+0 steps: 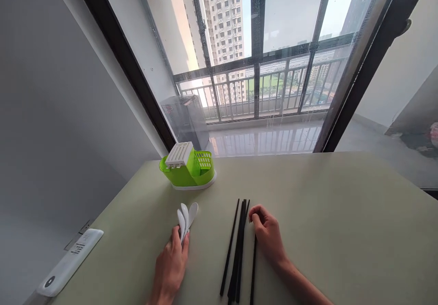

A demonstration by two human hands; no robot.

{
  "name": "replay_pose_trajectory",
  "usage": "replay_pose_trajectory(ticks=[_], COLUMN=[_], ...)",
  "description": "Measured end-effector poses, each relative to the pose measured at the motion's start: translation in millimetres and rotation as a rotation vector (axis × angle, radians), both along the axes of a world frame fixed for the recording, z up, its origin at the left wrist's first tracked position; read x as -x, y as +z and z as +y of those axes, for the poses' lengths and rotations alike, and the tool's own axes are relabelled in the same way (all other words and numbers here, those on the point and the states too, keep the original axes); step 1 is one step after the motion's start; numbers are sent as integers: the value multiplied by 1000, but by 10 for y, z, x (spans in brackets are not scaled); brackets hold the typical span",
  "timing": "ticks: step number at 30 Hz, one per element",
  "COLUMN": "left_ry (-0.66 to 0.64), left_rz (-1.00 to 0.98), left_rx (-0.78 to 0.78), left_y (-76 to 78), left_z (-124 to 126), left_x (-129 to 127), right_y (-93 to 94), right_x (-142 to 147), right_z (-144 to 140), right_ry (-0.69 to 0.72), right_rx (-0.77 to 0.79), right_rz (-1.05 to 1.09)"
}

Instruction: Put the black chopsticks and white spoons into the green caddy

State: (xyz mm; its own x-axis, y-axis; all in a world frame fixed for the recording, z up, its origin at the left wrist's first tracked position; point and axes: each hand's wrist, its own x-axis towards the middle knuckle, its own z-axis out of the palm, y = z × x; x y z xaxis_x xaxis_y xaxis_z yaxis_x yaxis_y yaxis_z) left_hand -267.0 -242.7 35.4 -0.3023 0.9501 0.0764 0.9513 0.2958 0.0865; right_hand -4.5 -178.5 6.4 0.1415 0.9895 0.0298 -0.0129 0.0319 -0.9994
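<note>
Three white spoons are fanned out in my left hand, bowls pointing away from me; the fingers close round their handles. My right hand is curled over the upper end of a single black chopstick, with thumb and fingertips drawn together. That end is hidden beneath the hand. Just left of it, several black chopsticks lie loosely bunched on the table, roughly pointing away from me. One more chopstick lies slightly apart on the bunch's left side.
A green utensil holder with a white slotted top stands at the table's far left. By the left edge lies a long white power strip. The pale table meets a dark-framed glass door at the back, with a wall at left.
</note>
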Motion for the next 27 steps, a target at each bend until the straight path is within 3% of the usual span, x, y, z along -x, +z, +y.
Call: replay_pose_trajectory(ticks=[7,15,20,27], left_ry=[27,-113,-197,-413], left_rz=[-314,-867,-1118,-1223], left_rx=[-72,-178,-161,-122], left_y=[-21,74,210,389], left_z=[2,48,167,230], left_x=[-178,-730,-1169,-1616], right_y=[1,-8,53,53], right_x=[20,26,27,-38], right_z=[13,15,12,40], right_ry=[21,-18,0,211], right_rx=[-18,-37,-54,34], right_rz=[-6,7,195,621])
